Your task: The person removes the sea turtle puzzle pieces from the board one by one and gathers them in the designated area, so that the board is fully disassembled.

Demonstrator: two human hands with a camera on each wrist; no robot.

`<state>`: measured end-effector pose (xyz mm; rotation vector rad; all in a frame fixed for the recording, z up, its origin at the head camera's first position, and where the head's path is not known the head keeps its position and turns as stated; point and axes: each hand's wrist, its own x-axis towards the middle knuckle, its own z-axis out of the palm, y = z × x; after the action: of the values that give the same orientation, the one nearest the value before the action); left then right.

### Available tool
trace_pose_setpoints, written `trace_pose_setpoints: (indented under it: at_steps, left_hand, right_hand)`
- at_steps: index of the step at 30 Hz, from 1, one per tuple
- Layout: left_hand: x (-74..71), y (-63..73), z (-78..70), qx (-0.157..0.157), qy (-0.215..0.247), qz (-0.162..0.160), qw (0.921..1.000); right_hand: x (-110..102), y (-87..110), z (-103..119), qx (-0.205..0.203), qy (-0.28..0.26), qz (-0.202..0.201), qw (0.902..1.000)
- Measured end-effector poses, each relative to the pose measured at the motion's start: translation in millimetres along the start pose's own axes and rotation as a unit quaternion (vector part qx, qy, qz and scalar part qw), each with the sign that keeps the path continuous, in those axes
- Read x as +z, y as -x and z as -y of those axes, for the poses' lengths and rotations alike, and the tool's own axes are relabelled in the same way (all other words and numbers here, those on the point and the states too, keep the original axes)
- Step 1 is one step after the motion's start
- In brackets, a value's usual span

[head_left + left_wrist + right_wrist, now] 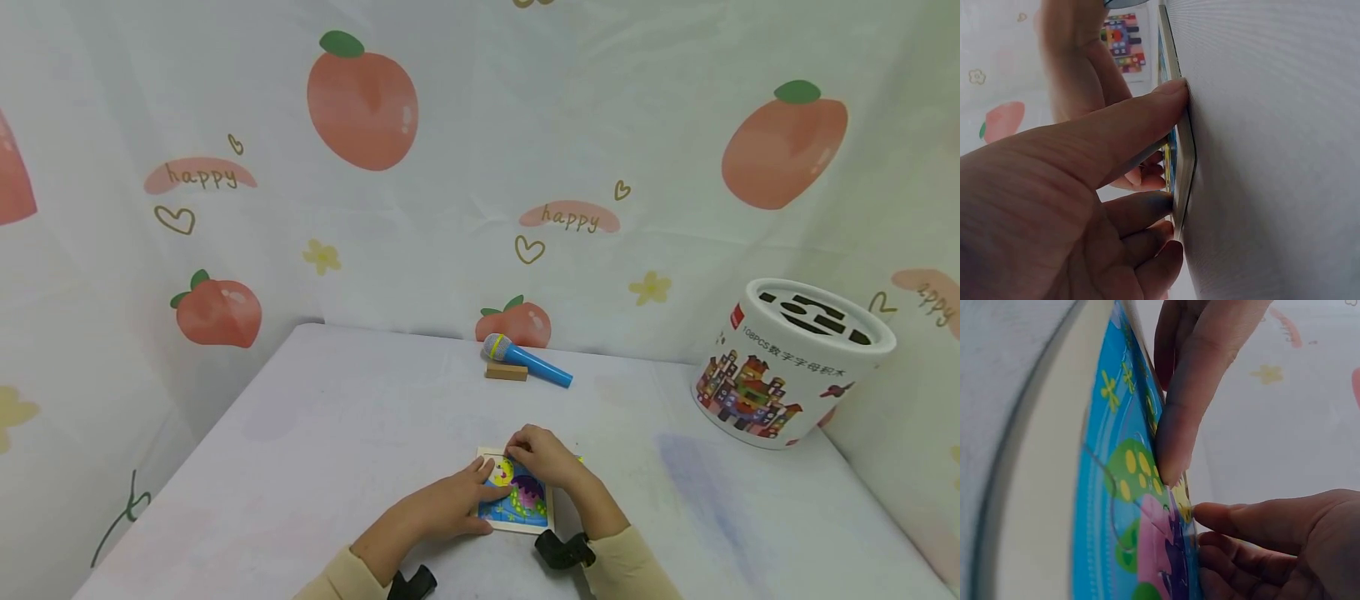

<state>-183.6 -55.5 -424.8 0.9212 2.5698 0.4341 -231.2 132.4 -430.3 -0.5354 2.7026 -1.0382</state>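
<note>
A small jigsaw puzzle (531, 498) with a yellow chick and purple shapes on blue lies in a pale wooden frame (517, 527). My left hand (442, 504) rests across its left side, fingers spread. The index finger presses on the picture, and the thumb (1169, 100) touches the frame's near edge. At the puzzle's far edge, my right hand (551, 458) has its fingers curled in, tips touching the picture. Whether a piece is pinched there is hidden. In the right wrist view, the right thumb (1222, 515) meets the yellow part of the picture.
A blue toy microphone (536, 365) and a wooden block (506, 372) lie at the back of the white table (360, 417). On the right stands a white block bucket (787, 375). Something small and yellow-green (580, 458) shows beside the right wrist.
</note>
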Motion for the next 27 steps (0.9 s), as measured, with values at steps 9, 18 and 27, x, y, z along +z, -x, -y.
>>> trace_pose_setpoints:
  at_steps: [9, 18, 27]
  left_hand:
    - [-1.0, 0.2, 0.2, 0.006, 0.001, -0.001, 1.0000]
    - [-2.0, 1.0, -0.9, -0.004, 0.006, 0.001, 1.0000]
    - [-2.0, 1.3, -0.9, -0.010, 0.005, 0.002, 0.9999]
  right_hand:
    - [1.7, 0.2, 3.1, 0.023, -0.009, -0.018, 0.9995]
    - [-3.8, 0.8, 0.7, 0.039, -0.023, -0.004, 0.9990]
    - [-9.6, 2.7, -3.9, 0.073, -0.044, -0.014, 0.9963]
